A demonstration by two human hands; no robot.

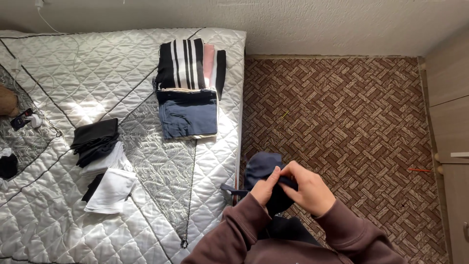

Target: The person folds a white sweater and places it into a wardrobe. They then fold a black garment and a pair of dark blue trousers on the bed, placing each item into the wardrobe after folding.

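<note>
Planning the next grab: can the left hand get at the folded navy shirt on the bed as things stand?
Probably not at once. The left hand and the right hand both grip a dark garment. The navy shirt lies uncovered on the bed, nothing between.

I see no packages, labels, signs or screens from where I stand. Nothing on the bed or the floor is boxed, wrapped or tagged, as far as I can tell. One small dark thing lies at the far left edge of the bed, too small for me to tell what it is.
</note>
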